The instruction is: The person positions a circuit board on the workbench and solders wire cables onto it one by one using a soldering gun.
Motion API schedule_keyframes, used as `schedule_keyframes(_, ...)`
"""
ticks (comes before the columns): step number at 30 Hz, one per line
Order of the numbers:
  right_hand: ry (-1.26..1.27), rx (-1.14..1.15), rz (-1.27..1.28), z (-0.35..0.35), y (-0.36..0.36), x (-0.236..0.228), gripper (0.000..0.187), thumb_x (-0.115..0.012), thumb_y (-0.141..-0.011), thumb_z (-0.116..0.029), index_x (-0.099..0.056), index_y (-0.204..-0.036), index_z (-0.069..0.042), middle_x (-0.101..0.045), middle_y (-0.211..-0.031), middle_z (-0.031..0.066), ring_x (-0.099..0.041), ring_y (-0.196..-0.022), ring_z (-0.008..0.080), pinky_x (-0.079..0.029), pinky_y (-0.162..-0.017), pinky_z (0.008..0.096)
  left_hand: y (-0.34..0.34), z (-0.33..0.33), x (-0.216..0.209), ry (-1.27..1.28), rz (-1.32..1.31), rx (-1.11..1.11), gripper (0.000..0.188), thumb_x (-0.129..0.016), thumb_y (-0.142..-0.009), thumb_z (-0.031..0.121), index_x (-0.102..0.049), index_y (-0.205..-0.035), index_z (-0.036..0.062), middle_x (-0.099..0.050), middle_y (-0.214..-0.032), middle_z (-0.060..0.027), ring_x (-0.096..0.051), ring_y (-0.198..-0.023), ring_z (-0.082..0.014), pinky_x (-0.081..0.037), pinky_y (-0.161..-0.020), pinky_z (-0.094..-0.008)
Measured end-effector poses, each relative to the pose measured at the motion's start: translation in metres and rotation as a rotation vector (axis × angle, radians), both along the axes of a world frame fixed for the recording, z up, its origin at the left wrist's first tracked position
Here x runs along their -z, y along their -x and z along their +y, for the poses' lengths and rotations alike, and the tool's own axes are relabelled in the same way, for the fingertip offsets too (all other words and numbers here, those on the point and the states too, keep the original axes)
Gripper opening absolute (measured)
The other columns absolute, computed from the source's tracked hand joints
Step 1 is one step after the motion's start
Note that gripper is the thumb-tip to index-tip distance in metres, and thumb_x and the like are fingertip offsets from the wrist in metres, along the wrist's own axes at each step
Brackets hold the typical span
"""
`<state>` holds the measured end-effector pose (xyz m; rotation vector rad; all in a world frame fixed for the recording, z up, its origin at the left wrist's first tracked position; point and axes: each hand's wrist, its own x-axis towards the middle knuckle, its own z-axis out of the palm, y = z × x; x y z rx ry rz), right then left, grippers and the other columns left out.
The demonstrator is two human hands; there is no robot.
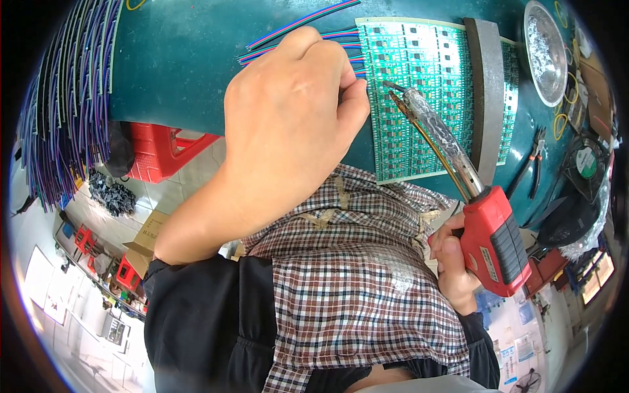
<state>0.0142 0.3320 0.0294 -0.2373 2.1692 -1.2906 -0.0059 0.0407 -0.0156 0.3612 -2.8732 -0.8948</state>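
Two bare hands work well apart above a checkered apron [354, 301], which partly covers the wearer's black sleeves. The right hand [455, 268] is wrapped around the handle of a red soldering gun [495, 242], and some of its fingers are hidden behind the grip. The left hand [295, 98] is curled, back toward the camera, with the thumb drawn in; its fingertips are out of sight, so whether it pinches a wire cannot be told.

Beneath and beside that hand run coloured wires [341, 33], partly covered, reaching the left edge of a green circuit board panel [419, 59]. The gun's tip lies over this panel near that edge; contact cannot be made out. A dark bar [486, 98] lies across the panel, hiding a strip of it.

Farther right on the teal bench [177, 72] are a metal bowl [545, 56] and pliers [534, 160]. At far left hang dense wire bundles [65, 124], their outer side lost in the dark rim. Beyond the bench, a red stool [151, 154] is partly hidden.
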Motion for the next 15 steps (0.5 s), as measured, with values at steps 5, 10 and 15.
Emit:
schedule_keyframes(5,0.005,0.047,-0.017,0.001,0.000,0.002,0.033,-0.067,-0.096,-0.020,-0.054,-0.120,0.000,-0.055,-0.071,0.0061,-0.045,-0.052,0.0104,-0.041,-0.052,0.0265,-0.001,-0.002,0.000,0.001,-0.001,-0.002,0.016,-0.079,-0.084,0.012,-0.066,-0.078,0.0043,-0.061,-0.078,-0.0042,-0.061,-0.067,-0.0166,-0.049,-0.057,-0.0305)
schedule_keyframes(10,-0.027,-0.009,0.065,0.003,0.002,0.002,0.032,-0.066,-0.097,-0.018,-0.054,-0.120,0.001,-0.054,-0.068,0.0061,-0.043,-0.051,0.0098,-0.040,-0.052,0.0267,0.007,-0.017,-0.009,0.165,0.100,0.128,0.016,-0.080,-0.085,0.014,-0.068,-0.084,0.0030,-0.062,-0.079,-0.0057,-0.062,-0.067,-0.0200,-0.050,-0.064,-0.0284)
schedule_keyframes(15,-0.004,0.002,0.084,0.006,0.000,0.005,0.032,-0.065,-0.097,-0.017,-0.053,-0.120,0.001,-0.052,-0.066,0.0057,-0.042,-0.050,0.0099,-0.040,-0.052,0.0270,0.038,-0.021,-0.030,-0.015,0.012,-0.068,0.014,-0.074,-0.084,0.003,-0.060,-0.087,0.0019,-0.058,-0.085,-0.0135,-0.058,-0.084,-0.0329,-0.046,-0.076,-0.0404)
